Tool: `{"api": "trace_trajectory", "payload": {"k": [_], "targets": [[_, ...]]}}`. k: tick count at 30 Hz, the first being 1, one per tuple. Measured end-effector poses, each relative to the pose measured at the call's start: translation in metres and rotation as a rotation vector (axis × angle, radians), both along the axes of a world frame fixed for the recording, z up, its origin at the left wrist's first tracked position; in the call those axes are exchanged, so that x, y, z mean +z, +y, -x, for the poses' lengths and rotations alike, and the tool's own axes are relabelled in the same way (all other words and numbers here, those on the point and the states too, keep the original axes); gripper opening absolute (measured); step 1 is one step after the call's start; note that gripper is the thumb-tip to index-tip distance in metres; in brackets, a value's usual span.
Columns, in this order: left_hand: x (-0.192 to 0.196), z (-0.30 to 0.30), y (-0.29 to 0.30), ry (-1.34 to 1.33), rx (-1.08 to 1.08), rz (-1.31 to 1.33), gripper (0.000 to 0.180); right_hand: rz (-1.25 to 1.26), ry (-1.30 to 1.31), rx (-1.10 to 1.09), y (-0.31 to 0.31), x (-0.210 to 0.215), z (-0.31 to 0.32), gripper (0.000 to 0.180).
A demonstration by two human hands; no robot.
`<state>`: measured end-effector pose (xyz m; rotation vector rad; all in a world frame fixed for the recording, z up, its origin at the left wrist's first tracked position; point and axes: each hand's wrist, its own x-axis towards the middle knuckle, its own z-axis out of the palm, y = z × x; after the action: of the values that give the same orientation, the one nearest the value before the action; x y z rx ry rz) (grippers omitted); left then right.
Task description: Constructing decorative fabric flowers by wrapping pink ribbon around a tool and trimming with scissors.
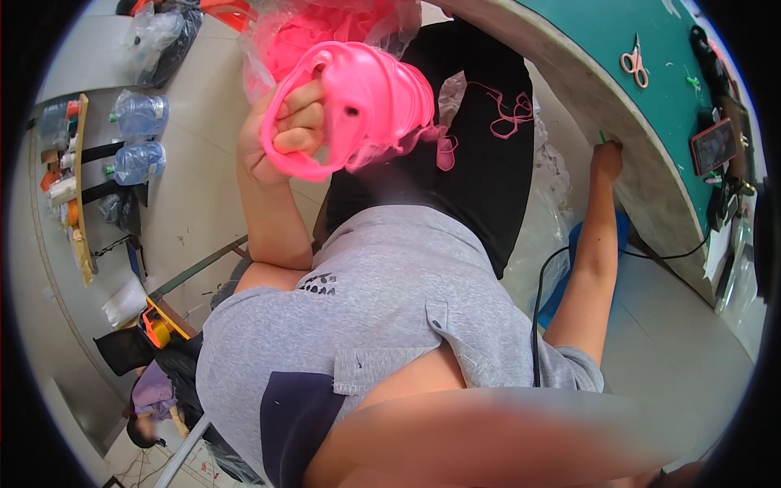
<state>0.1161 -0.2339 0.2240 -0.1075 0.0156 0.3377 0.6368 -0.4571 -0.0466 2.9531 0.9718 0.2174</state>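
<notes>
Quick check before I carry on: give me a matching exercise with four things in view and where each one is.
Things:
1. left hand
2. right hand
3. pink scissors
4. water bottles

Places:
A. lying on the green tabletop
B. on the floor at the left
C. gripping a stack of pink plastic parts
D. at the table edge

Pairs: 1-C, 2-D, 3-A, 4-B

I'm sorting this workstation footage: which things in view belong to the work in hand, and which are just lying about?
In hand:
- left hand, grip closed on the stack of pink moulded plastic parts
- clear plastic bag of pink pieces behind it
- right hand resting on the edge of the green-topped table

Lying about:
- pink-handled scissors
- red-cased phone
- clear water bottles
</notes>
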Motion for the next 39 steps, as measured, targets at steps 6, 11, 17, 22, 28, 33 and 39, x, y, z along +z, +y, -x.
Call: {"api": "trace_trajectory", "payload": {"k": [6, 11, 17, 22, 28, 33, 39], "targets": [[-0.008, -0.022, -0.012, 0.287, 0.166, -0.271, 0.019, -0.377, 0.483, 0.609, 0.027, 0.096, 0.109, 0.019], [-0.013, -0.053, -0.045, 0.825, 0.340, -0.491, 0.025, -0.647, 0.248, 0.601, 0.073, 0.255, 0.147, 0.030], [-0.033, -0.075, -0.053, 0.540, 0.043, -0.447, 0.026, -0.180, -0.094, 0.362, 0.116, 0.230, 0.032, 0.040], [-0.049, -0.065, -0.051, 0.325, -0.059, -0.294, 0.028, -0.169, 0.024, 0.435, 0.125, 0.242, 0.027, 0.035], [-0.032, -0.065, -0.047, 0.308, -0.177, -0.124, 0.027, -0.410, 0.353, 0.756, 0.110, 0.282, 0.140, 0.025], [-0.027, -0.058, -0.044, 0.169, -0.389, 0.159, 0.034, -0.562, 0.262, 1.350, 0.097, 0.289, 0.199, 0.043], [-0.026, -0.054, -0.043, -0.159, -0.567, 0.330, 0.040, -0.479, -0.157, 1.583, 0.093, 0.292, 0.206, 0.050]]}}
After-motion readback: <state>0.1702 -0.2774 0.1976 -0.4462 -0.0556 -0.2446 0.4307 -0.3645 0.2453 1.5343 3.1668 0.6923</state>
